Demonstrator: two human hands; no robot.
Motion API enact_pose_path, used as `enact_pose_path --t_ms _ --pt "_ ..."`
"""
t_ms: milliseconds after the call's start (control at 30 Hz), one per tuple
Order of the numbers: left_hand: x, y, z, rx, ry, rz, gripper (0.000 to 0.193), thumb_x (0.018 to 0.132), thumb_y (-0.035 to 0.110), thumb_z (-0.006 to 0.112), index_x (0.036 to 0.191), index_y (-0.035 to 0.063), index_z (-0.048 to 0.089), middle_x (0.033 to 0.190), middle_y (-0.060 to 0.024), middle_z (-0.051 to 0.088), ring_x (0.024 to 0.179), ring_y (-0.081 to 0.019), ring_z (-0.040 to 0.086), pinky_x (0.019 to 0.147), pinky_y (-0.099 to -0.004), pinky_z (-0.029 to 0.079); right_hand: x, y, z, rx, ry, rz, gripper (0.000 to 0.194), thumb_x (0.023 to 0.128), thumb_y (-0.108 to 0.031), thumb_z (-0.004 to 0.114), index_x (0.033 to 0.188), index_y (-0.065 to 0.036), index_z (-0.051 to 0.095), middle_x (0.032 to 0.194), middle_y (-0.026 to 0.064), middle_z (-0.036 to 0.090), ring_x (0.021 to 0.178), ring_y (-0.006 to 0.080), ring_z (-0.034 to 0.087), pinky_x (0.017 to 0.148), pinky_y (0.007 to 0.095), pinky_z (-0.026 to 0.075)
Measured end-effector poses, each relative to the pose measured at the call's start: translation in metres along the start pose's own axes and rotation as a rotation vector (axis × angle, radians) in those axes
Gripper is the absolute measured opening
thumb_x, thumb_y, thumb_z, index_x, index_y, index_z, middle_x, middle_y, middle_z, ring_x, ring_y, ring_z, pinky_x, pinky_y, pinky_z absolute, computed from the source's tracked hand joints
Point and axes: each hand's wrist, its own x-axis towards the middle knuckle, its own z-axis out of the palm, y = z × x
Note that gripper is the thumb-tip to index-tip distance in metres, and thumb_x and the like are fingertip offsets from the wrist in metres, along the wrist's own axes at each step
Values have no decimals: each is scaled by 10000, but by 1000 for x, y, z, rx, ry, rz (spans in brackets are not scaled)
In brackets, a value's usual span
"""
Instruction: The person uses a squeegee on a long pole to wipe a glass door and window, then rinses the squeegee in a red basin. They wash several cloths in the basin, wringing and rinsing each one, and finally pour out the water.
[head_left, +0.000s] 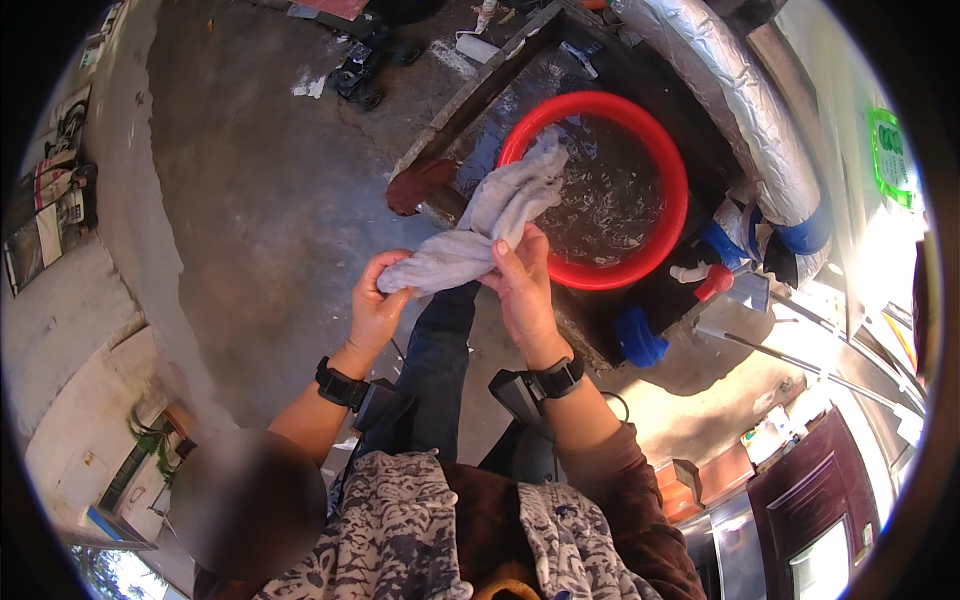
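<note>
A wet, pale grey cloth (501, 204) is stretched between my two hands, its folds bunched and slightly twisted. My left hand (381, 300) pinches the near left end between thumb and fingers. Around its middle, my right hand (523, 285) grips with the thumb on top. The far end of the cloth hangs over the left rim of a red plastic basin (675, 202). Water with suds on its surface (611, 187) fills part of the basin. Whether the cloth's far tip touches the water I cannot tell.
The basin stands inside a low concrete trough (480, 94). A brown cloth (420, 186) drapes over the trough's corner, and a blue cloth (640, 336) lies on its near edge. A foil-wrapped pipe (739, 97) runs along the right. Long poles (795, 364) lean nearby.
</note>
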Motion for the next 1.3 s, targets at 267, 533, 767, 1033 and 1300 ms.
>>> enact_pose_path --t_ms 267,533,767,1033,1300 --pt "48 -40 -53 899 169 220 488 752 9 599 1227 43 493 1415 -182 292 1281 -372 307 1035 -411 314 40 34 -2 -817 -123 155 599 853 -289 635 1339 -38 390 1376 190 349 1269 234 375 1011 337 346" --pt "96 -52 54 188 -241 -63 467 874 147 589 1305 63 432 1344 -116 433 1238 -247 411 982 -335 367 45 -4 -153 -721 759 -173 732 792 -274 694 1354 34 340 1371 212 358 1250 309 390 1031 363 328" --pt "169 -101 115 -9 -104 -441 584 891 235 563 1394 112 292 1329 -112 444 1268 -218 358 1018 -413 295 67 -6 -275 -795 956 -121 739 784 -208 706 1353 47 309 1267 200 506 1164 263 500 968 328 394" --pt "189 -115 126 -97 5 -542 235 884 99 545 1114 68 514 1001 -83 612 884 -201 586 766 -334 482 84 11 -311 -1023 896 -124 423 837 -144 615 1193 14 450 1055 182 624 991 293 599 872 360 451" --pt "201 -73 107 0 -152 -526 216 918 132 515 1127 83 535 997 -43 624 842 -152 610 675 -293 519 40 -24 -261 -748 845 -172 363 850 -156 610 1151 13 498 916 108 624 724 200 623 504 306 524"
